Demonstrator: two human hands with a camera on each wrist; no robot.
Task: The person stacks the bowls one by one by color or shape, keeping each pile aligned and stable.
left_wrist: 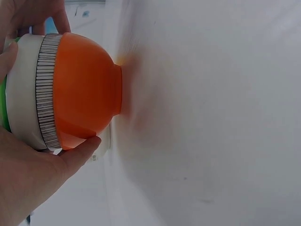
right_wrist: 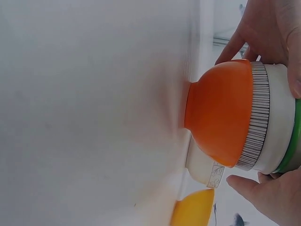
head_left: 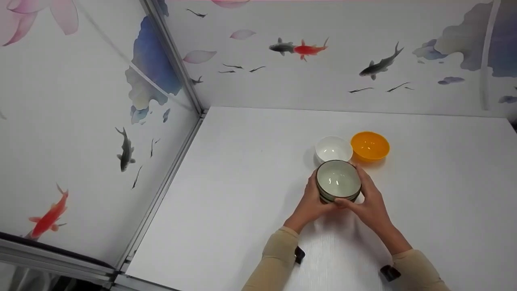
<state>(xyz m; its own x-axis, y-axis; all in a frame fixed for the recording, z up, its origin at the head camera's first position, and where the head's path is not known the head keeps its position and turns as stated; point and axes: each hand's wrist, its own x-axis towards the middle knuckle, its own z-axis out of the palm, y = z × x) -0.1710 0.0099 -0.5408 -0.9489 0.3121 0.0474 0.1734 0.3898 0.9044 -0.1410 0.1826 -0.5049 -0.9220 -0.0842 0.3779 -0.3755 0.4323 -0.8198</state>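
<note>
A nested stack of several bowls stands between my two hands. On top is a pale green bowl (head_left: 338, 179) with a dark rim, its inside facing up. Lower down, the wrist views show a green edge, a white bowl (right_wrist: 278, 117) with a black-striped band, and an orange bowl (left_wrist: 84, 89) at the bottom, its foot close over the table. My left hand (head_left: 313, 202) grips the stack's left side, one digit reaching the orange bowl. On the right side my right hand (head_left: 371, 206) holds it, thumb across the near edge.
Just beyond the stack sits a white bowl (head_left: 333, 148), partly overlapped by it, beside a yellow-orange bowl (head_left: 370, 145). The white table (head_left: 226, 194) meets a fish-patterned back wall (head_left: 242, 89) and a left panel (head_left: 80, 133) framed by a metal rail (head_left: 165, 182).
</note>
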